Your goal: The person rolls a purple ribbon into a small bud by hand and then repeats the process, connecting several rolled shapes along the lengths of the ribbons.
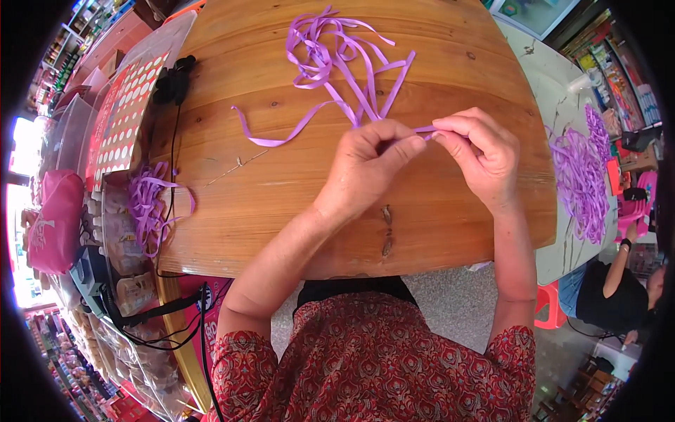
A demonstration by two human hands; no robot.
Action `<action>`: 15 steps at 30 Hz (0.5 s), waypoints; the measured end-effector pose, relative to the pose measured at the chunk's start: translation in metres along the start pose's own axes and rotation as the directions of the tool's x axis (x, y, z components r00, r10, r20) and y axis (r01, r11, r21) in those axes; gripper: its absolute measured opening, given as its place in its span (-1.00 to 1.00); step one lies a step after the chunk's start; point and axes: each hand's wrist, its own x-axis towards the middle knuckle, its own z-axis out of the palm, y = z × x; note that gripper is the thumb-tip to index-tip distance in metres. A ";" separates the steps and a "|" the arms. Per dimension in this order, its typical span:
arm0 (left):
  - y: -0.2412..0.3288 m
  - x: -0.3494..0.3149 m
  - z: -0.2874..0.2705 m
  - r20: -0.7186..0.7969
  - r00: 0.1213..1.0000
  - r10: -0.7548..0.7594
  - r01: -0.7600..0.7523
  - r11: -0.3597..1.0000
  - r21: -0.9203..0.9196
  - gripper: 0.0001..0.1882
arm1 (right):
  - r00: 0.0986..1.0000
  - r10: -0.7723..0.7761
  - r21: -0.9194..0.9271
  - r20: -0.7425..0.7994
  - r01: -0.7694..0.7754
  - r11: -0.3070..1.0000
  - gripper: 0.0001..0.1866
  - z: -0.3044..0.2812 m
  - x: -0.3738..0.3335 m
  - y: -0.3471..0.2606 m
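Observation:
Both my hands are over the wooden table [281,190], close together, with a short stretch of purple ribbon [425,129] drawn between them. My left hand [373,158] is closed around the ribbon, thumb pointing toward the right hand. Thumb and fingertips of my right hand [481,151] pinch the same ribbon. Beyond the left hand, several loose purple ribbon lengths [344,67] spread and curl on the wood; some run back under that hand. One strand [278,143] trails off to the left.
A purple ribbon heap [580,186] lies on the marble-look table at right. More ribbon [149,204] hangs by the left edge, near a dotted box [130,116], a black cable [174,148] and a pink pouch [55,221]. A thin wire-like piece [238,163] lies on the wood. Another person [612,295] sits at right.

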 end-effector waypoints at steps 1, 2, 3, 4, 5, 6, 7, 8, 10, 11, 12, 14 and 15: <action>0.000 0.000 -0.004 -0.035 0.994 0.106 -0.100 0.984 0.145 -0.82 | 1.000 0.005 0.027 0.027 -0.006 1.000 -0.84 -0.003 -0.003 0.005; 0.003 0.001 -0.011 -0.035 0.994 0.104 -0.098 0.985 0.144 -0.82 | 1.000 0.007 0.027 0.028 -0.008 1.000 -0.84 -0.006 -0.006 0.008; 0.006 0.005 -0.018 -0.053 0.974 0.221 -0.181 0.894 0.410 -0.84 | 0.999 0.028 0.009 0.015 -0.029 1.000 -0.84 -0.009 -0.010 0.012; 0.009 0.009 -0.022 -0.036 0.941 0.336 -0.235 0.728 0.645 -0.83 | 0.999 0.049 -0.009 0.002 -0.049 0.999 -0.85 -0.011 -0.013 0.015; 0.011 0.011 -0.023 -0.039 0.942 0.334 -0.231 0.727 0.646 -0.83 | 0.999 0.050 -0.006 0.003 -0.050 0.999 -0.85 -0.011 -0.016 0.017; 0.012 0.014 -0.022 0.003 0.838 0.546 -0.297 0.451 0.842 -0.79 | 0.998 0.061 -0.005 0.007 -0.061 0.998 -0.84 -0.011 -0.018 0.019; 0.012 0.016 -0.021 0.111 0.698 0.708 -0.278 0.125 0.952 -0.75 | 0.997 0.073 -0.004 0.010 -0.073 0.997 -0.84 -0.010 -0.020 0.019; 0.010 0.015 -0.018 0.109 0.700 0.706 -0.273 0.123 0.954 -0.75 | 0.997 0.072 0.001 0.013 -0.072 0.997 -0.84 -0.007 -0.020 0.018; 0.004 0.010 -0.006 0.110 0.705 0.701 -0.438 0.308 0.845 -0.72 | 0.996 0.020 -0.029 0.087 -0.018 0.999 -0.83 0.002 -0.020 0.011; 0.001 0.006 0.000 0.103 0.708 0.698 -0.427 0.308 0.850 -0.72 | 0.995 0.018 -0.020 0.093 -0.016 1.000 -0.83 0.004 -0.020 0.007; -0.002 0.000 0.006 0.068 0.825 0.561 -0.486 0.642 0.592 -0.71 | 0.995 -0.071 -0.068 0.064 0.076 0.995 -0.82 0.006 -0.020 0.002; -0.007 -0.002 0.014 0.089 0.911 0.402 -0.411 0.877 0.247 -0.69 | 0.979 -0.203 -0.129 0.010 0.203 0.971 -0.77 0.010 -0.021 0.002; -0.010 -0.001 0.017 0.060 0.955 0.291 -0.296 0.950 0.103 -0.75 | 0.979 -0.205 -0.117 0.015 0.205 0.972 -0.77 0.010 -0.022 0.003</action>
